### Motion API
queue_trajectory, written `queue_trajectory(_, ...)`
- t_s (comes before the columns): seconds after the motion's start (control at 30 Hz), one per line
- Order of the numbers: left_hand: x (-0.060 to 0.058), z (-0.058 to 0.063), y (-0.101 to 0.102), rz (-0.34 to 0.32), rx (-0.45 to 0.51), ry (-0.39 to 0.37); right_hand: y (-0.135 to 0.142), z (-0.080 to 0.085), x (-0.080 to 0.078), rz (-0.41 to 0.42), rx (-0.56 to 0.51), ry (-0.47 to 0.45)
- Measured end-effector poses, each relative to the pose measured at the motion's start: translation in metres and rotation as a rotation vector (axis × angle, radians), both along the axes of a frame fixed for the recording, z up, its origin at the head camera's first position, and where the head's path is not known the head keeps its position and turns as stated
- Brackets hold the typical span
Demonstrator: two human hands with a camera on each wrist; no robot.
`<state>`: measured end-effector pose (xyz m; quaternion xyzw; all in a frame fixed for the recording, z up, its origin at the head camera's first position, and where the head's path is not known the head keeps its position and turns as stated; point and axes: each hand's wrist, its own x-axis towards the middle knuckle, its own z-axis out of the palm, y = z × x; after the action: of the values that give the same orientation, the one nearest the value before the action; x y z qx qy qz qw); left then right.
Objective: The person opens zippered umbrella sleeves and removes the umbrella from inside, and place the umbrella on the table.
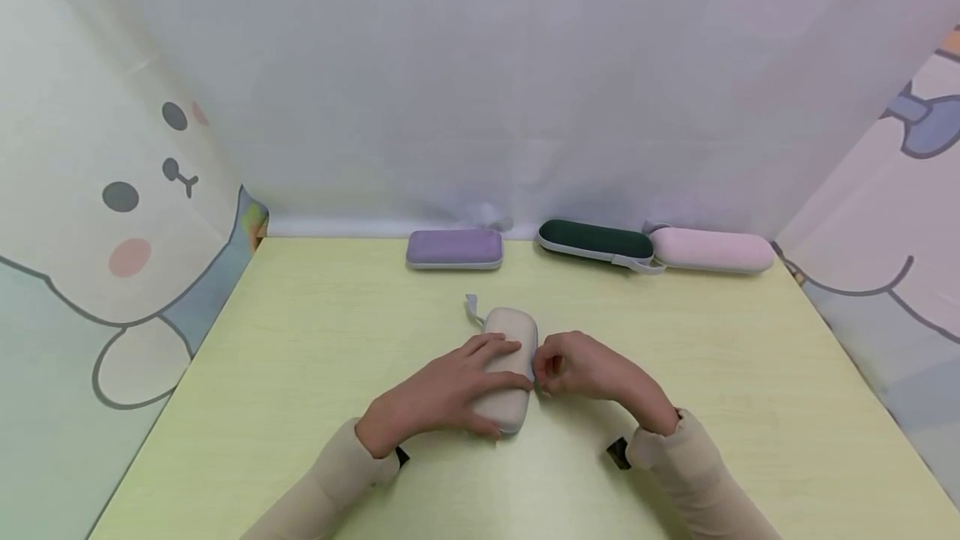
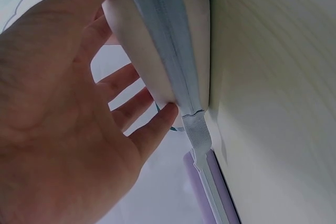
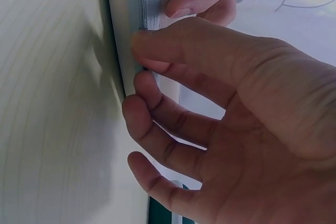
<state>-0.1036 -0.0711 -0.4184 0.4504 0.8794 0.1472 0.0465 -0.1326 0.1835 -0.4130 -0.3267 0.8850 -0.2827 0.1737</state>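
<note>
A beige zip case (image 1: 512, 323) with rounded ends lies on the table, its long side pointing away from me. My left hand (image 1: 450, 390) spreads over its top and holds it, fingertips at the right edge and thumb at the near end. A grey zipper band (image 2: 165, 35) runs round the case side, and a grey strap loop (image 1: 472, 305) sticks out at its far left. On the right side, my right hand (image 1: 588, 369) pinches at the zipper (image 3: 149, 3) between thumb and index finger. The small pull in that pinch is mostly hidden.
Along the table's back edge lie a purple case (image 1: 455, 248), a dark green case (image 1: 596, 238) and a pink case (image 1: 712, 249). The green and pink ones meet end to end. A pale curtain (image 1: 465, 90) hangs behind the pale yellow table (image 1: 315, 340).
</note>
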Motion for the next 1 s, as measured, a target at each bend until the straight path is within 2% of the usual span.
queue_trajectory(0.53, 0.0033, 0.0015, 0.0006, 0.031, -0.027, 0.062, -0.0033, 0.0026, 0.0046, 0.019, 0.002, -0.018)
queue_trajectory(0.73, 0.0043, 0.002, 0.0001, 0.04, -0.028, 0.071, -0.0048, 0.0029, 0.0064, 0.021, 0.005, -0.049)
queue_trajectory(1.0, 0.0035, 0.0006, 0.0001, 0.05, -0.036, 0.073, -0.006, 0.0042, 0.0086, 0.031, 0.012, -0.037)
